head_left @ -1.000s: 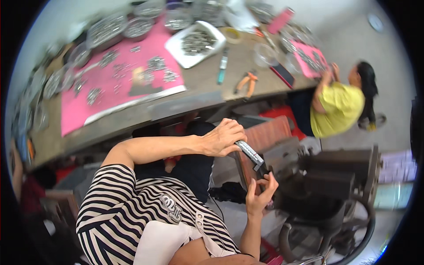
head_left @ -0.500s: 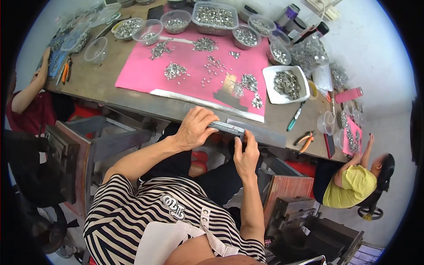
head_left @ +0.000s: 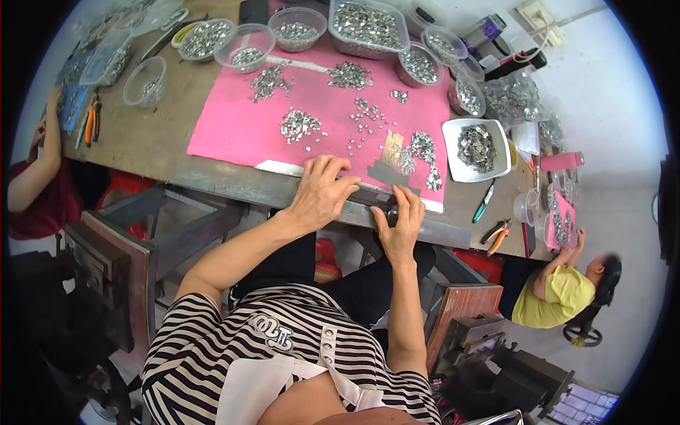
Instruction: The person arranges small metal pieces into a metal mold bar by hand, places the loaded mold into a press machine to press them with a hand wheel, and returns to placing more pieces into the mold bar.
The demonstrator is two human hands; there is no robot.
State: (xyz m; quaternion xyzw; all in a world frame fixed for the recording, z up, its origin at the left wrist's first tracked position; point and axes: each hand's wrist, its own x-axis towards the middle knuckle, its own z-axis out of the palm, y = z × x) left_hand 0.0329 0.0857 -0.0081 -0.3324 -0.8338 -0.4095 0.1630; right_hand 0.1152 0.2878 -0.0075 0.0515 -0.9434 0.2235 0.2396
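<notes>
Between my hands is a narrow dark grey bar [head_left: 370,196], level with the front edge of the table. My left hand [head_left: 324,193] pinches its left end, fingers bent over the top. The right end sits between the thumb and fingers of my right hand [head_left: 401,221]. Beyond the bar spreads a pink mat [head_left: 241,134] with piles of small silvery metal pieces [head_left: 300,126]. A tan rectangular piece [head_left: 392,150] and a dark grey strip [head_left: 382,174] lie on the mat close to my right hand. What the bar is made of cannot be told.
Clear tubs of metal pieces [head_left: 298,32] line the back. To the right stand a white square tray [head_left: 454,168], a green-handled tool [head_left: 484,202] and orange-handled pliers [head_left: 499,239]. A co-worker in yellow [head_left: 556,296] sits right; another person's arm [head_left: 39,159] shows left.
Both hands have carried the bar forward, from in front of my lap to the table's front edge. The bar's upper face looks darker now. The whole view has shifted slightly.
</notes>
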